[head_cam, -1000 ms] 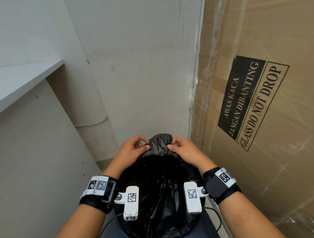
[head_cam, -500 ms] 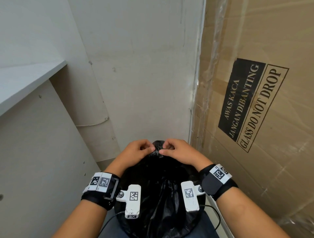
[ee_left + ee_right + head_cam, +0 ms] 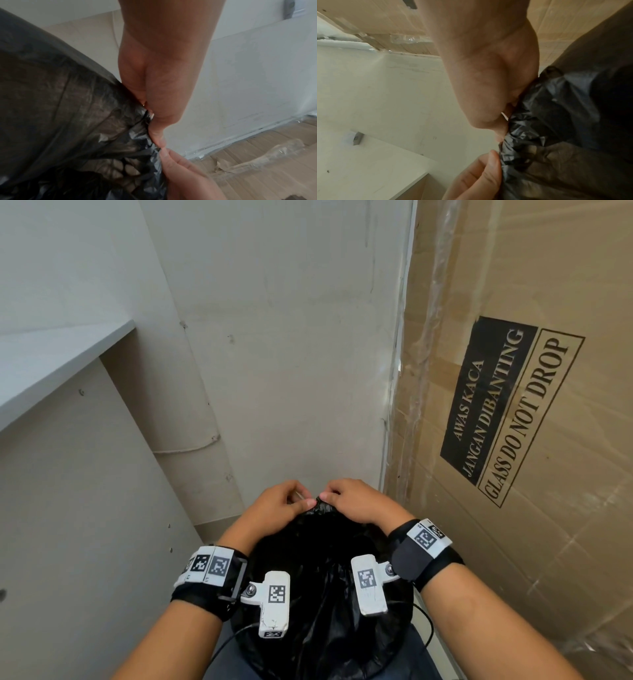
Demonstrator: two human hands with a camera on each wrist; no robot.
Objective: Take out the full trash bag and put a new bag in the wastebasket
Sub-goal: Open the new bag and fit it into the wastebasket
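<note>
A black trash bag (image 3: 322, 583) hangs in front of me, its top gathered into a small bunch (image 3: 322, 503). My left hand (image 3: 284, 505) pinches that bunch from the left with thumb and curled fingers. My right hand (image 3: 352, 499) pinches it from the right, the two thumbs almost touching. In the left wrist view my left hand (image 3: 159, 121) grips the crumpled black bag (image 3: 72, 121), with the right hand (image 3: 180, 166) below. The right wrist view shows my right hand (image 3: 489, 108) against the bag's folds (image 3: 547, 128). The wastebasket itself is hidden under the bag.
A tall cardboard box (image 3: 513, 440) wrapped in plastic, printed "GLASS DO NOT DROP", stands close on the right. A white wall (image 3: 291, 354) is straight ahead. A white shelf (image 3: 51, 364) and its side panel (image 3: 68, 525) close the left side.
My hands have drawn together, squeezing the bag's top from a broad hump into a tight small bunch between the fingertips.
</note>
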